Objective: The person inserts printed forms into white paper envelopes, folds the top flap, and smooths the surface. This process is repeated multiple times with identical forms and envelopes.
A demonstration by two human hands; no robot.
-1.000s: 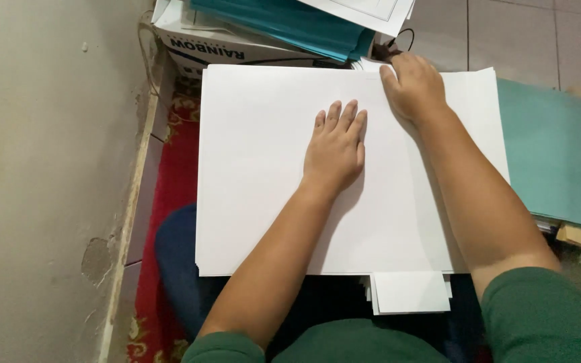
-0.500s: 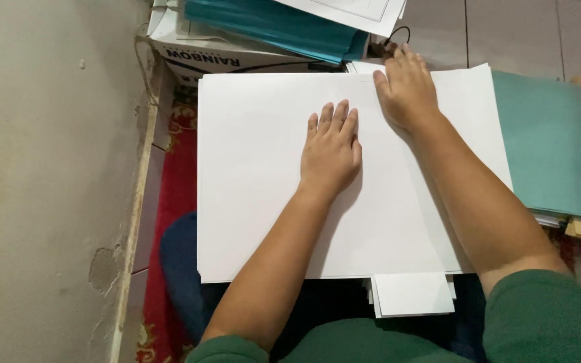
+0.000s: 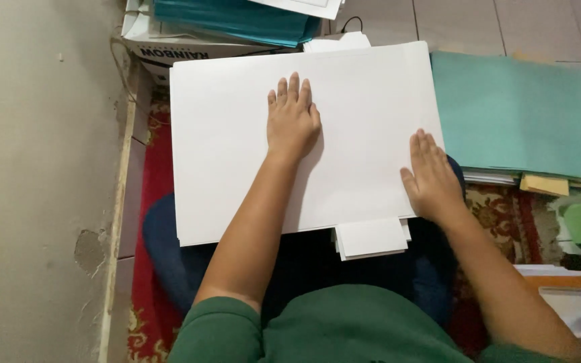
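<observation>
While both hands lie flat with fingers spread, gripping nothing, the left hand (image 3: pixel 293 117) presses the upper middle of the white sheet (image 3: pixel 237 148) and the right hand (image 3: pixel 430 178) rests on its right edge near the lower corner. Sheet rests across the lap, long axis left-right, directly under the hands. Teal paper stack (image 3: pixel 526 114) just beside its right edge; smaller white stack (image 3: pixel 371 238) pokes out under its near edge.
</observation>
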